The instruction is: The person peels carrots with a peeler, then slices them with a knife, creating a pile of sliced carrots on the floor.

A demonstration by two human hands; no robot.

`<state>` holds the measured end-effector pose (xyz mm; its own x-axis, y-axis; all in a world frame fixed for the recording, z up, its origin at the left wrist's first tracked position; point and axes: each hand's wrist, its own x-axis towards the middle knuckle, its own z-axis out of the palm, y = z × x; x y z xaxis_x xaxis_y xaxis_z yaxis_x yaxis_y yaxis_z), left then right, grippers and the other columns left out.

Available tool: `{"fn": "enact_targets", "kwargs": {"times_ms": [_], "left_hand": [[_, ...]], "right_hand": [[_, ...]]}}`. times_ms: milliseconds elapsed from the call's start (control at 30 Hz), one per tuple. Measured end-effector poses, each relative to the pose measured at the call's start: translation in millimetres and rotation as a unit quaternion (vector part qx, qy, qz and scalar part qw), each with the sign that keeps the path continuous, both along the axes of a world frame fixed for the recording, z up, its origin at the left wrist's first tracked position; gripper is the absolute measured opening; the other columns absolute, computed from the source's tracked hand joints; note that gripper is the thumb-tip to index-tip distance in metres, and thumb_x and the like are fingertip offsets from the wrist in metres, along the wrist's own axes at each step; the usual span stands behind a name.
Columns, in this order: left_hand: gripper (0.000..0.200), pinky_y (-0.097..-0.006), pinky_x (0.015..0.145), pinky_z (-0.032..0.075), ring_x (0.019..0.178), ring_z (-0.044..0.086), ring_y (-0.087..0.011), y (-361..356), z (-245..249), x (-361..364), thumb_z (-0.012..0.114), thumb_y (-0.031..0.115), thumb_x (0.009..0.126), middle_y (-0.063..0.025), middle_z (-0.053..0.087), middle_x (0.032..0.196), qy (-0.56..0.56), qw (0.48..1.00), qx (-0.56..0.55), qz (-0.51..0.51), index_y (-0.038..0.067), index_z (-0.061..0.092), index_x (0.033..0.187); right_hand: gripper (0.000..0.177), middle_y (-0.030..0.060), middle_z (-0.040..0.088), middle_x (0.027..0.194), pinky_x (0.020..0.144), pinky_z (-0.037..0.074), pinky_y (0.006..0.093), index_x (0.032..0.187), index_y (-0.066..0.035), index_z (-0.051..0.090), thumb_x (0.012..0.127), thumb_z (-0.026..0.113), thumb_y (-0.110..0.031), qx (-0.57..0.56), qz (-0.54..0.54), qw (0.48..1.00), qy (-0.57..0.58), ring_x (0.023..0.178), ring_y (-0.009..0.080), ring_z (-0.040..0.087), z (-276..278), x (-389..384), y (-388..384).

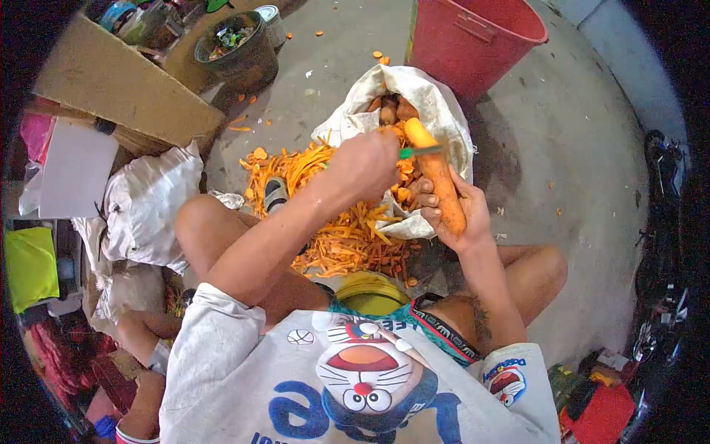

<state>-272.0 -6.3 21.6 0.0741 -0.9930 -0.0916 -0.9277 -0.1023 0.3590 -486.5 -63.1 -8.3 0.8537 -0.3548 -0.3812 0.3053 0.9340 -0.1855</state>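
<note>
My left hand (367,164) is closed around a green-handled peeler (406,153), its dark blade lying across the upper part of a large carrot (446,194). My right hand (466,211) grips the carrot's lower end, with fingers wrapped round it from below. Bright, smooth flesh shows at the carrot's top, while the rest keeps its rougher skin. Under my hands, a white sack (449,100) lies with its mouth rolled open, and carrots (389,111) show inside. Orange peelings (347,248) are heaped beside it, with cut carrot ends among them.
A red bin (473,55) stands behind the sack. To the left are a dark bucket (240,63) of scraps, cardboard (122,70) and a stuffed white sack (151,200). A yellow container (366,292) sits between my legs. Another person's leg (148,333) shows at lower left.
</note>
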Motion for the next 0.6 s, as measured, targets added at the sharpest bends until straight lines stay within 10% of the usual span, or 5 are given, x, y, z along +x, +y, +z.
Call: {"fn": "enact_targets", "kwargs": {"times_ms": [600], "left_hand": [[0.022,-0.051,0.08,0.059,0.092,0.072,-0.0424,-32.5,-90.4,78.5,0.06,0.01,0.083,-0.0284,0.072,0.096,0.0,0.992,0.043,0.118,-0.004,0.073,0.093]], "right_hand": [[0.056,0.0062,0.051,0.089,0.053,0.046,0.0222,0.144,0.001,0.043,0.109,0.042,-0.043,0.054,0.009,0.997,-0.051,0.072,0.0127,0.05,1.0,22.2,6.9]]}}
